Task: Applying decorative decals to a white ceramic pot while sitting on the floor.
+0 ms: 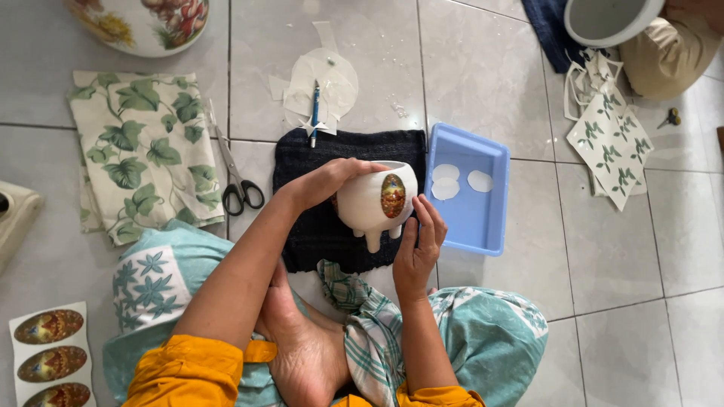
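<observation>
The left hand point(326, 181) gripped the white pot point(375, 202) from above, fingers curled over its rim and thumb side wrapped round the wall. The pot lay tipped on its side, its stubby feet pointing down toward the person, held just above a dark cloth point(332, 226) spread on the tiled floor point(490, 90). An oval decal point(393, 196), gold and red, sat on the pot's wall facing the camera. The right hand point(419, 245) pressed against the pot beside the decal, fingers point(430, 218) close together and nearly straight, holding nothing of their own. Just right of the pot stood a blue tray point(483, 226) with pale ovals lying in it. Scissors point(240, 185) lay left of the cloth, beside a leaf-printed fabric point(143, 151). Beyond the cloth a pen point(314, 113) rested on round paper scraps point(332, 75). A sheet of oval decals point(51, 354) lay at the lower left, well apart from the hands. At the top right another person held a white bowl point(607, 21), near sheets with leaf decals point(612, 147). A flowered pot point(143, 22) stood at the top left.
</observation>
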